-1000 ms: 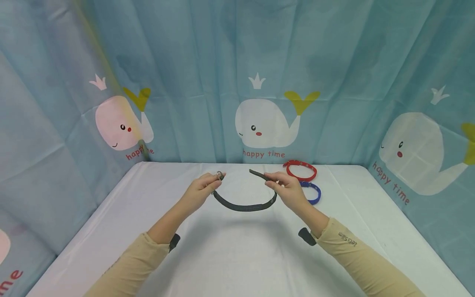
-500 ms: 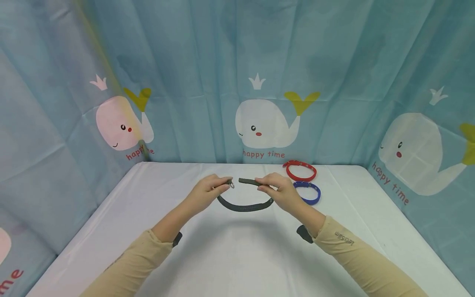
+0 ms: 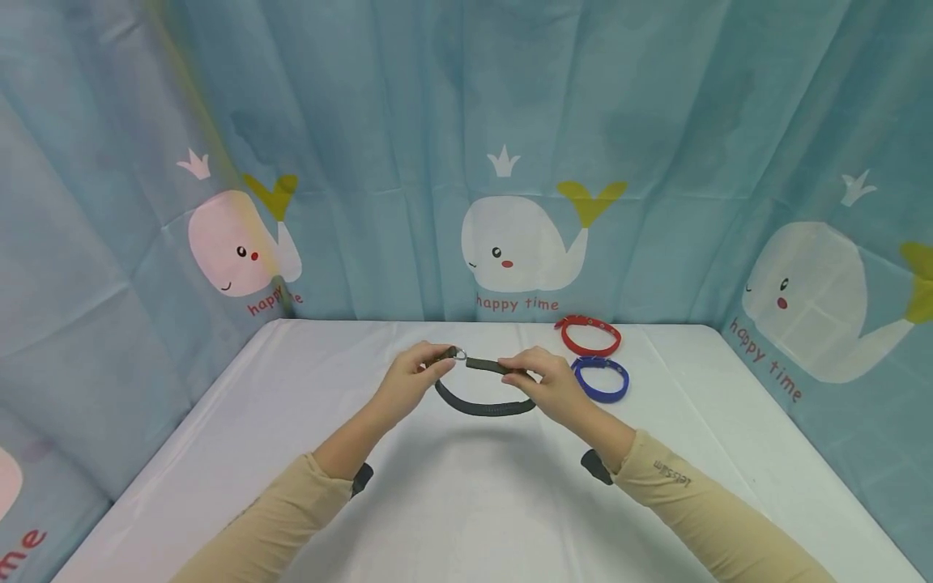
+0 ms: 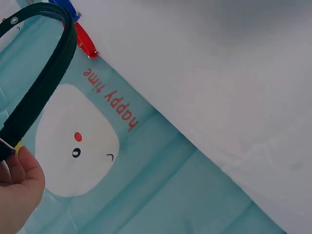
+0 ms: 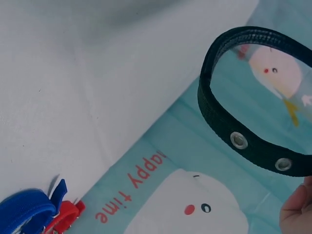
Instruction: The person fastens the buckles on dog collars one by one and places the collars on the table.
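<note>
A dark pet collar with metal eyelets hangs in a loop above the table between both hands. My left hand pinches its buckle end, where a metal ring sticks out past the fingertips. The free strap end is pinched by my right hand, its tip pointing left, just short of the ring. In the right wrist view the collar shows its eyelets, with my right hand at the edge. The left wrist view has my left hand at the collar's buckle.
A red collar and a blue collar, both fastened into loops, lie on the white table beyond my right hand. A blue curtain printed with whales stands along the back and sides.
The hands have come closer together, bringing the strap tip near the buckle end. My left hand has moved right and turned the ring toward the tip; the right hand has shifted slightly left.
</note>
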Demonstrator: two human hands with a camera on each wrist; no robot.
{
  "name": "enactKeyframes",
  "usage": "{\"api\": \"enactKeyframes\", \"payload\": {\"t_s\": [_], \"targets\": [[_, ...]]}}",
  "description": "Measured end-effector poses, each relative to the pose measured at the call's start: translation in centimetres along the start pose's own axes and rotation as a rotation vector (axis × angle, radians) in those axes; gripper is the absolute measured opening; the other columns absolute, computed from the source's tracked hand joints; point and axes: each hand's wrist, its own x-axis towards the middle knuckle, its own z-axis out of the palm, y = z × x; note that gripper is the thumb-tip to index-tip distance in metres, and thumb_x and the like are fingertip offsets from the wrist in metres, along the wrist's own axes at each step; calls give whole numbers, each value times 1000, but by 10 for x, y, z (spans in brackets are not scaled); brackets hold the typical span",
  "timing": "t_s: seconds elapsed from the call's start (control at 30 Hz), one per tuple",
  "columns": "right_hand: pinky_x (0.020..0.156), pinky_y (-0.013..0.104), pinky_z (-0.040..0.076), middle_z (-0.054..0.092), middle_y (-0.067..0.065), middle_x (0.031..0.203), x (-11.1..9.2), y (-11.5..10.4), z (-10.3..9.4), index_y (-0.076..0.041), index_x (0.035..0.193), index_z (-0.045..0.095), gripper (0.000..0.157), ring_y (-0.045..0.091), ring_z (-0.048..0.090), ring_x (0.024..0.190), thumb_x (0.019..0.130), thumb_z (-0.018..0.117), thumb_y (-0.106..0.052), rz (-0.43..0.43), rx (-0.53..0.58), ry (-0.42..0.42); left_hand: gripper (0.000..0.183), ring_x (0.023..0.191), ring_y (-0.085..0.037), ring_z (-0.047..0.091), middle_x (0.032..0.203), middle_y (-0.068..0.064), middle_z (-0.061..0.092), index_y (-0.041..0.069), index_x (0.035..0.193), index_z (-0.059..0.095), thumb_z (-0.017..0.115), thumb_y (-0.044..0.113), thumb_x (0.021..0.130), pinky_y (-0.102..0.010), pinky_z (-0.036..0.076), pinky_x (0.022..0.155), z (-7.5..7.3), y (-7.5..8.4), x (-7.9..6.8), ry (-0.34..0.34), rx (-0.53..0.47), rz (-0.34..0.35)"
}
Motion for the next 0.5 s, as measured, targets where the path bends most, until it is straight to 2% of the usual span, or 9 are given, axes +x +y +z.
{"api": "enactKeyframes", "payload": {"t_s": [0.3, 0.5], "targets": [[76, 30, 50, 72, 9, 94, 0, -2, 4, 3, 106, 72, 24, 20, 62, 85, 82, 73, 4, 25, -5, 80, 30, 90, -19, 49, 101, -6, 63, -1, 122, 66, 60, 16, 97, -32, 42, 76, 13, 5, 0, -4, -54, -54], [75, 25, 50, 71, 12, 92, -1, -4, 5, 5, 105, 71, 22, 20, 62, 83, 82, 72, 6, -3, 2, 132, 35, 101, -22, 54, 113, -12, 64, -2, 128, 61, 58, 16, 98, -40, 44, 89, 17, 3, 2, -23, -154, -136]]}}
